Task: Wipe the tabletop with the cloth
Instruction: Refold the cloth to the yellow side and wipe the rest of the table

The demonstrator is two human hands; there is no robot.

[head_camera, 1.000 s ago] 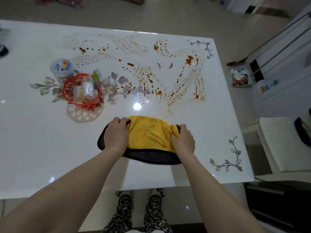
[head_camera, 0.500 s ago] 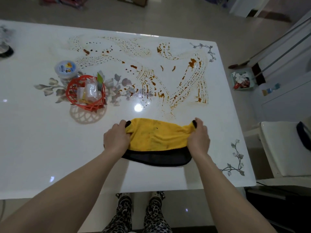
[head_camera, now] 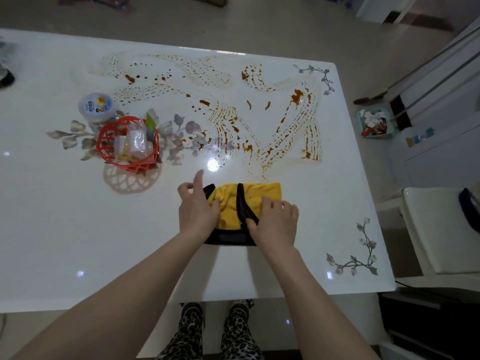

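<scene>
Both hands (head_camera: 198, 211) (head_camera: 275, 222) pinch the folded cloth (head_camera: 249, 203), brown smears (head_camera: 233, 126) across the desk (head_camera: 52, 229) yet unwiped.

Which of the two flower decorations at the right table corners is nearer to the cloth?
The near-right corner sprig, beside the right hand; the other is at the far corner.

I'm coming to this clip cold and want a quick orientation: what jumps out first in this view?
First, the brown streaks and spots smeared in curving bands across the far half of the white tabletop. Next, the yellow cloth with black edging lying near the front edge, with the left hand and right hand on it. To the left stands a red basket holding small packets, a round lidded tub just behind it.
</scene>
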